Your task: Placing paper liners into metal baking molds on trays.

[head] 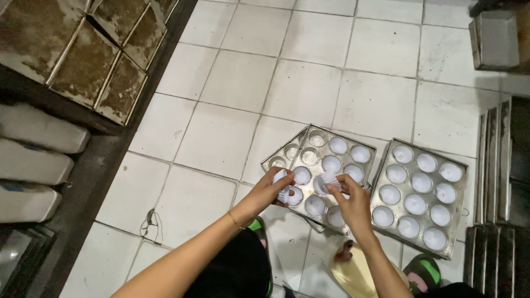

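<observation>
Metal muffin tray: lower edge hidden behind my hands.
Left hand: I see it pinching stacked paper liners.
Right hand: fingertips grasp one liner; grip partly obscured.

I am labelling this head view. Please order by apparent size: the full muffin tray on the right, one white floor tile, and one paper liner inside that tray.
1. Muffin tray
2. Floor tile, somewhat smaller than the tray, though it lies slightly farther away
3. Paper liner, clearly smallest

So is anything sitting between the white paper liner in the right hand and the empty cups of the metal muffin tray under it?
Nothing visible. The right hand holds the white paper liner directly above the metal muffin tray, whose far-left cups sit bare.
</observation>
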